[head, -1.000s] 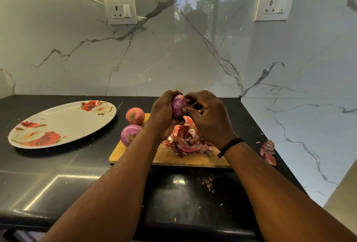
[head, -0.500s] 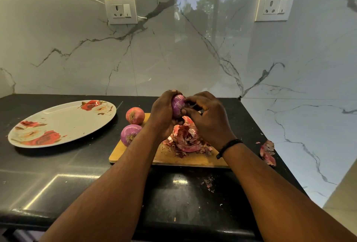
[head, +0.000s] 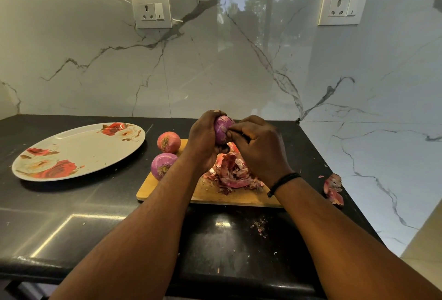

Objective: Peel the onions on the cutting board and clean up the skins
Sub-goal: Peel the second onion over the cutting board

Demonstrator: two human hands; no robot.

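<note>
I see left hand (head: pixel 203 141) fingers curled round onion (head: pixel 222 129) | right hand (head: pixel 258 151) fingertips pinching at its skin | skins (head: pixel 233 174) heaped mid cutting board (head: pixel 239 198) | two onions (head: pixel 168 142) at board's left edge

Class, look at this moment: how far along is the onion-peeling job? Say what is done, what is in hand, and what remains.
Done: a pile of skins lies on the cutting board, and a purple onion looks peeled. In hand: the left hand grips a held onion while the right hand picks at its skin. Left: the papery onion looks unpeeled, and the pile plus stray skins on the counter need clearing.
</note>
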